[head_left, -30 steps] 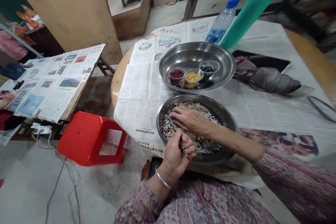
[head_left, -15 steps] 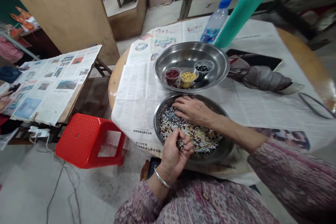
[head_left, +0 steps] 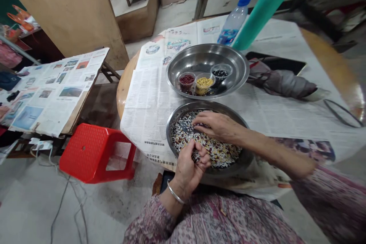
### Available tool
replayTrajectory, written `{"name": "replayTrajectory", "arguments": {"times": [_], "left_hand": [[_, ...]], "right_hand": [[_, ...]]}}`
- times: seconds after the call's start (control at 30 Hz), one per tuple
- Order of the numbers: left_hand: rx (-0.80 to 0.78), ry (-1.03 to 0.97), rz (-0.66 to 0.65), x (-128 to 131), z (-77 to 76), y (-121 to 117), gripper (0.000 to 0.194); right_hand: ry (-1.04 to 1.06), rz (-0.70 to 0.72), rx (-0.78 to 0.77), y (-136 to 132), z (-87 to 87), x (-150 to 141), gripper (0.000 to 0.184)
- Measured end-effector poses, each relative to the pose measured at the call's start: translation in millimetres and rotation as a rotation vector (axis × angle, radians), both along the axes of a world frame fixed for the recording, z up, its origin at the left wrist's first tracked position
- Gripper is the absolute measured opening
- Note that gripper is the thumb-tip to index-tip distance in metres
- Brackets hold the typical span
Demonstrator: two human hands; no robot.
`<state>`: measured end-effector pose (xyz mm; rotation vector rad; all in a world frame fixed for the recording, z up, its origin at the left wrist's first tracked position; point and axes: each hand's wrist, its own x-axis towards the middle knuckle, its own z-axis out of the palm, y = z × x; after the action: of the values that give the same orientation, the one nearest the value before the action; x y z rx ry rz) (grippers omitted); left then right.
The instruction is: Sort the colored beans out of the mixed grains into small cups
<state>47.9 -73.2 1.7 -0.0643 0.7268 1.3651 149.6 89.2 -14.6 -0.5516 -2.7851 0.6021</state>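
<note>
Shows a round stainless-steel basin (head_left: 168, 135) at the near side of a round wooden table (head_left: 122, 95) spread with printed newspaper (head_left: 143, 114). Contains a loose mixture of white, dark red, yellow and black grains and beans (head_left: 225, 150). Places the right hand (head_left: 219, 124) inside this basin, low over the mixture, palm down, fingers bent; cannot tell whether gripping anything. Places the left hand (head_left: 191, 166), with a silver-coloured bangle (head_left: 175, 193) at the wrist, over the near rim, fingers curled inward, thumb close to forefinger; cannot tell whether holding anything. Presents, just beyond, a second round stainless-steel basin (head_left: 206, 59) with three small clear plastic cups: one of dark red beans (head_left: 187, 79), one of yellow beans (head_left: 203, 82), one of black beans (head_left: 220, 73). Includes, behind, a clear blue-capped plastic bottle (head_left: 233, 23); at far left, on the floor, a red plastic stool (head_left: 85, 152).
</note>
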Motion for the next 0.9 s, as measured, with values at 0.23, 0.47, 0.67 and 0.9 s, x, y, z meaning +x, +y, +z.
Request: {"name": "replayTrajectory", "arguments": {"times": [0.23, 0.47, 0.67, 0.9], "left_hand": [[0.026, 0.007, 0.015, 1.0, -1.5, -1.0, 0.04], [0.026, -0.026, -0.064, 0.0, 2.9, -0.5, 0.045], [-0.023, -0.046, -0.229, 4.0, 11.9, -7.7, 0.057], [-0.027, -0.053, -0.218, 3.3, 12.1, -16.8, 0.061]], "right_hand": [[0.007, 0.067, 0.112, -8.9, -15.8, -17.3, 0.022], [-0.059, 0.134, -0.072, -14.5, -10.3, 24.8, 0.016], [0.106, 0.354, -0.13, -23.6, -2.5, -20.8, 0.02], [-0.007, 0.51, -0.066, -26.1, -10.3, -23.1, 0.017]]}}
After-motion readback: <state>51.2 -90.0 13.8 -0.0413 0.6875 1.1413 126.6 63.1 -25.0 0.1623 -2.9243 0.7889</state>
